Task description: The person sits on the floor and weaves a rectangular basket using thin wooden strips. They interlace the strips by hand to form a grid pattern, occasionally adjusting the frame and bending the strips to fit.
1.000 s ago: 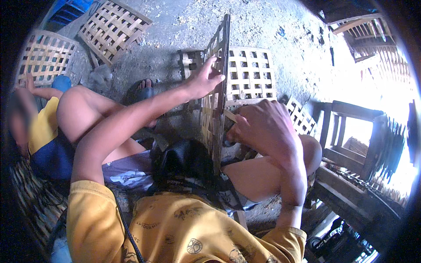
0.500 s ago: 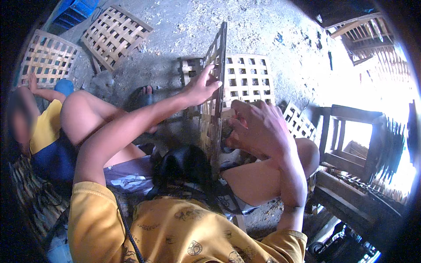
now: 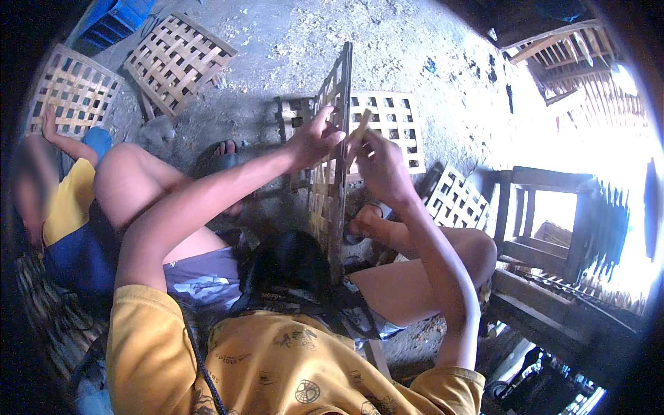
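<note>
Debris-strewn floor (image 3: 270,48) spreads beyond an edge-on lattice panel (image 3: 342,173), its long axis running away from the worker (image 3: 277,353), left hand (image 3: 312,144) holding it, right hand (image 3: 382,164) pinching a forward-pointing strip (image 3: 364,121).

upright panel (image 3: 339,187) ctr, flat panel (image 3: 382,142) behind on flr (image 3: 256,62), 2nd person (image 3: 69,200) l., frame (image 3: 536,256) r.
</note>
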### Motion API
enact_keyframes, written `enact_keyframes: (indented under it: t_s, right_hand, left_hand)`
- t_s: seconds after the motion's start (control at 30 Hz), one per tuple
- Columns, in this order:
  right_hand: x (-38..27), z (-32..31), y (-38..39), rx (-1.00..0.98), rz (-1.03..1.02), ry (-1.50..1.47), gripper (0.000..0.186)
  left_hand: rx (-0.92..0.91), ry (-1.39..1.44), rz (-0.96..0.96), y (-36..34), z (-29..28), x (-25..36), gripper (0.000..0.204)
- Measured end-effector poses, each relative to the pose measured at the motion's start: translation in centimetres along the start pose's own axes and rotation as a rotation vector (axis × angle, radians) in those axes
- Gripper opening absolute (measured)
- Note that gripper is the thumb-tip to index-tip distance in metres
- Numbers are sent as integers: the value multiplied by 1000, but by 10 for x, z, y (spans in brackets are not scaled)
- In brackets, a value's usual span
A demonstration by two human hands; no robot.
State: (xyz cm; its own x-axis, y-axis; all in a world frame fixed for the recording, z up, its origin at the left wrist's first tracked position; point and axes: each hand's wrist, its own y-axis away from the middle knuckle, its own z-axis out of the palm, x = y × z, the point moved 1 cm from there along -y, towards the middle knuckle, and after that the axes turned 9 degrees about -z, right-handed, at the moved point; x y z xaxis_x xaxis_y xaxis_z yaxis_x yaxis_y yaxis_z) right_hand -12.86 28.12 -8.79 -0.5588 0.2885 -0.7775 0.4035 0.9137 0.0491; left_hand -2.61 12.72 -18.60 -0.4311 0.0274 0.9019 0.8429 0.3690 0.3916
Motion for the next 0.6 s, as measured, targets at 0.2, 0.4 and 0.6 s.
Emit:
enact_keyframes:
  t_s: [0.2, 0.4, 0.6]
  right_hand:
    - [1, -31, -1, 71, -77, 125, 13]
    - [-25, -20, 29, -160, -2, 327, 19]
    - [-34, -21, 41, -326, 69, 384, 34]
  left_hand:
    - [53, 68, 56, 2, -1, -11, 76]
    - [62, 82, 34, -9, 4, -22, 79]
    - [167, -56, 68, -19, 7, -35, 74]
